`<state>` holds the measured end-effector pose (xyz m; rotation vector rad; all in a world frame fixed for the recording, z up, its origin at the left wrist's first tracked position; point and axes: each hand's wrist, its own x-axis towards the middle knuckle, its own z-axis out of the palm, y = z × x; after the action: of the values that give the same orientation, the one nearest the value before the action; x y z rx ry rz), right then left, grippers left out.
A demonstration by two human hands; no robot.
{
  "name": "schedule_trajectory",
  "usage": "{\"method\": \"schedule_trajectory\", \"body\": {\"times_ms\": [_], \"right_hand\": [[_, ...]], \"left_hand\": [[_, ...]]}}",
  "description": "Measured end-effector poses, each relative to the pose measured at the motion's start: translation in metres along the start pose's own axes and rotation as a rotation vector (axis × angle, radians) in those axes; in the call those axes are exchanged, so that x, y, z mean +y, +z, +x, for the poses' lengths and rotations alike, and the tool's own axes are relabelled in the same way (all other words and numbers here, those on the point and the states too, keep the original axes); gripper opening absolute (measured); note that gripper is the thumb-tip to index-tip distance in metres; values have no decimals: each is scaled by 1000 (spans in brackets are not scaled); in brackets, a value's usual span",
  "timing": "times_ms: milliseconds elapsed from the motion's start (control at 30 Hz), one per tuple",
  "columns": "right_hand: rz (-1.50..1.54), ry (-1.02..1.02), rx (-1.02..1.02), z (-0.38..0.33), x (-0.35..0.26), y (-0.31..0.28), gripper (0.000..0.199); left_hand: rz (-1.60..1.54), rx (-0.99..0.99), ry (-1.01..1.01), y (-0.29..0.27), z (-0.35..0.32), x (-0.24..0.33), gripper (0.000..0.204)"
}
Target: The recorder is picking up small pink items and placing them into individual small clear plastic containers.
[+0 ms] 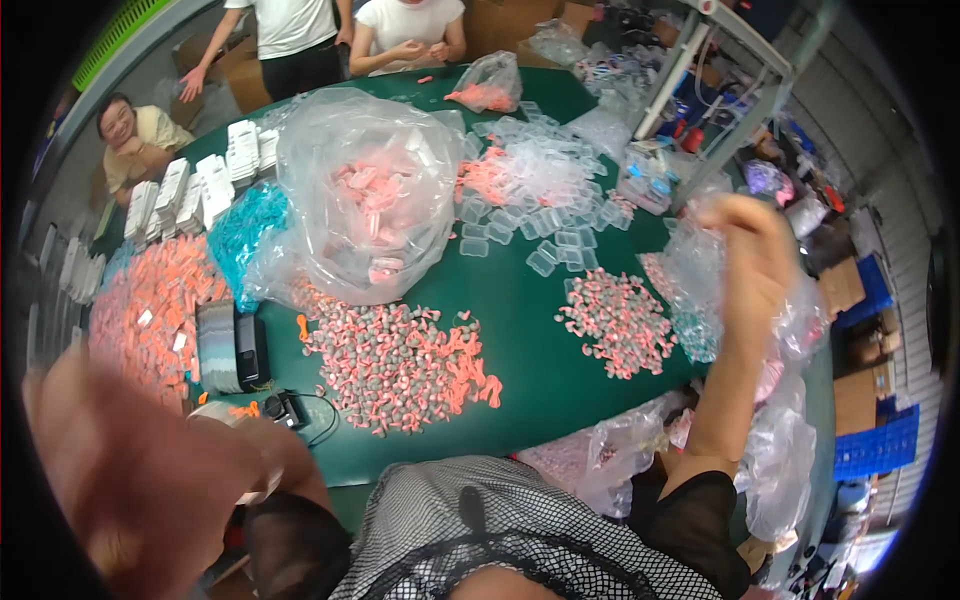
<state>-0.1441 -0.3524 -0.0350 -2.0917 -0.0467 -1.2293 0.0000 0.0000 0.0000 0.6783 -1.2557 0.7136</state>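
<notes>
My left hand (145,465) is raised close to the camera at the lower left, smeared by motion, so its fingers cannot be made out. My right hand (752,245) is lifted over the right side of the green table (520,310), bent at the wrist. Its fingers look curled but are blurred, and no held thing shows. Beneath it lie clear plastic bags (700,255). Left of that arm sits a pile of small pink-and-grey rounded pieces (615,322). A larger pile of similar pieces (390,365), with orange ones along its right edge, lies at the middle left.
A big clear bag (330,130) of orange pieces stands behind the larger pile. Clear plastic boxes (550,165) are heaped at the back. White stacks (215,190), teal netting (245,225), an orange heap (150,300) and a small black device (285,408) lie left. Several people are across the table.
</notes>
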Motion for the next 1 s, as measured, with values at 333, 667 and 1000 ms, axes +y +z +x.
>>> {"method": "schedule_trajectory", "body": {"times_ms": [333, 667, 1000], "right_hand": [[-637, 414, -480, -156, 346, 61, 30], [-676, 219, -433, -155, 386, 75, 26], [-339, 44, -536, -143, 297, 125, 19]], "left_hand": [[570, -605, -1173, 71, -328, -239, 18], [1183, -811, -1196, 71, -387, -333, 16], [1241, -791, -1145, 61, -391, -336, 18]]}}
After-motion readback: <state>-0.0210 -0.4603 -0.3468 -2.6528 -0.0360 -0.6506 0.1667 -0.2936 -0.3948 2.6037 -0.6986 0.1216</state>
